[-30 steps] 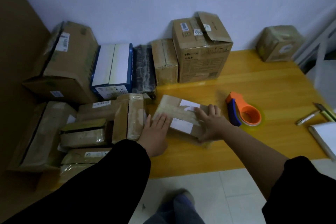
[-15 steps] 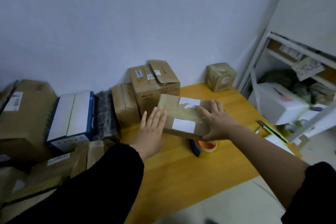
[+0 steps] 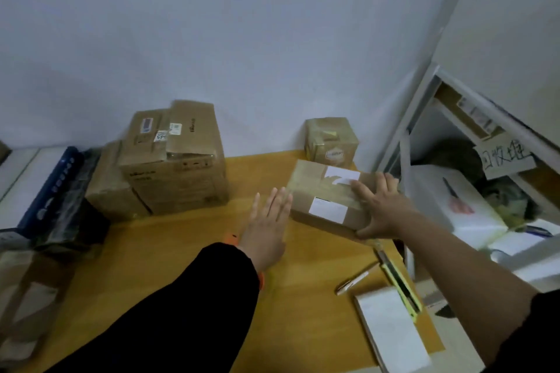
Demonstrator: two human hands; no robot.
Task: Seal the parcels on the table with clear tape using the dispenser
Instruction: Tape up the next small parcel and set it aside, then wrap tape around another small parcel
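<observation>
A small brown parcel [image 3: 321,191] with two white labels and clear tape across its top is at the back right of the yellow wooden table [image 3: 181,251]. My right hand [image 3: 381,209] grips its right end, fingers spread on top and thumb hooked on the front edge. My left hand [image 3: 266,227] is flat, its straight fingertips against the parcel's left side. The tape dispenser [image 3: 231,240] is almost hidden under my left sleeve; only slivers of orange show.
A cube-shaped taped parcel [image 3: 331,142] stands at the wall just behind. Larger boxes [image 3: 175,160] and a blue-edged box [image 3: 51,191] fill the left. A utility knife [image 3: 400,285], pen [image 3: 354,281] and notepad [image 3: 391,330] lie front right. A white shelf [image 3: 424,106] borders the table's right edge.
Both hands lifted the parcel from the table's middle and carried it right and back toward the cube parcel. My view swung right; the dispenser is now under my left arm.
</observation>
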